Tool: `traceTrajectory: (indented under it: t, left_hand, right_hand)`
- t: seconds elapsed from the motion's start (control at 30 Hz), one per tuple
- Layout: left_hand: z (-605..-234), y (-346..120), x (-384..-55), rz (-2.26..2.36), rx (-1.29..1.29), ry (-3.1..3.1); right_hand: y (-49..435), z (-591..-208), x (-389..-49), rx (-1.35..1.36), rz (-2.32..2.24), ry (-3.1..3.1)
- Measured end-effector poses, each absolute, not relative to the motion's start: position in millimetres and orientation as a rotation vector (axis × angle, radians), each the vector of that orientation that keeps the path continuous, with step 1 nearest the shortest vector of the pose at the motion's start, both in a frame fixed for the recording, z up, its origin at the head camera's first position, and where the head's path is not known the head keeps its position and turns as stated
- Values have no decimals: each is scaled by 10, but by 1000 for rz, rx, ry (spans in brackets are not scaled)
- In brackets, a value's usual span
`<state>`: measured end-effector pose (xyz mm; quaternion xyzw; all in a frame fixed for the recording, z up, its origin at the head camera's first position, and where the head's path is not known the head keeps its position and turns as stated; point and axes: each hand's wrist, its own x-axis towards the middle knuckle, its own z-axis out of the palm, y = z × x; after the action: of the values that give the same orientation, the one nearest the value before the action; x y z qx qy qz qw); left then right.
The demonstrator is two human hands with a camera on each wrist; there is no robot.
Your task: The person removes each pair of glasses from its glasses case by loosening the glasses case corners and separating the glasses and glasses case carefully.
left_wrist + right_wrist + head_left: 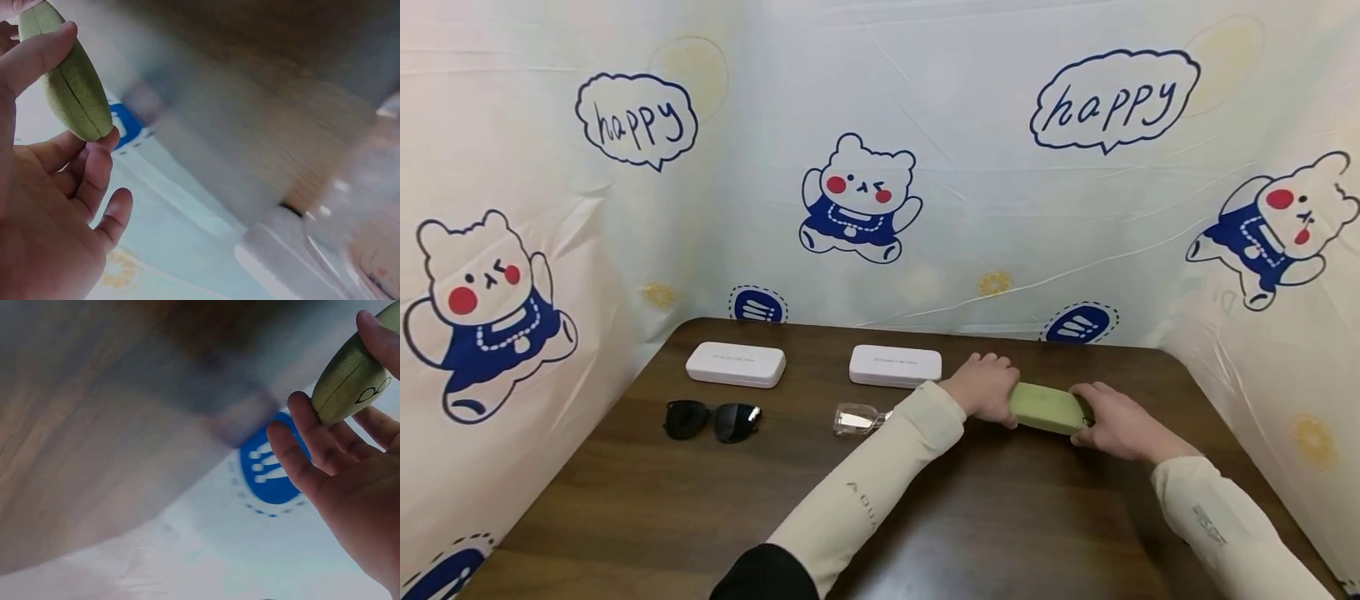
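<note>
A green glasses case point(1047, 408) lies lengthwise between both hands toward the right of the table, and appears closed. My left hand point(987, 388) grips its left end; in the left wrist view the thumb lies on one side of the case point(74, 90) and fingertips on the other. At the right end my right hand point(1118, 422) pinches it between thumb and fingers. A small glasses-shaped mark shows on the case point(350, 381) in the right wrist view. Whether the case touches the table cannot be told.
Two white glasses cases point(736, 365) point(895, 367) lie at the back of the brown table point(647, 508). Before the left one are dark sunglasses point(713, 421). Clear-framed glasses point(856, 418) are partly hidden behind the left sleeve point(880, 483). A printed cloth point(970, 208) surrounds the table.
</note>
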<state>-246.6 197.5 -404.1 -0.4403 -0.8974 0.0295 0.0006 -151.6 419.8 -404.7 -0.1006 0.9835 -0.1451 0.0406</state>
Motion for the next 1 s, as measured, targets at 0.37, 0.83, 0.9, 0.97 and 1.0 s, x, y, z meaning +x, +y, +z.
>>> traceTrajectory:
  t: [0.37, 0.83, 0.9, 0.97, 1.0]
  left_hand:
    - [-3823, 1279, -1716, -6, -1493, -2695]
    - [-4121, -357, -943, -234, -1523, -2839]
    - [-4143, -490, -901, -222, -1478, -2913]
    - [-4153, -581, -876, -205, -1439, -2957]
    - [-4154, -610, -870, -198, -1428, -2964]
  right_hand:
    - [3675, -3835, -750, -483, -351, 3114]
    - [2370, -4143, -309, -834, -383, 2833]
    - [2207, -4186, -324, -904, -343, 2856]
    - [2080, -4199, -339, -932, -310, 2875]
    - [2038, -4198, -343, -927, -304, 2879]
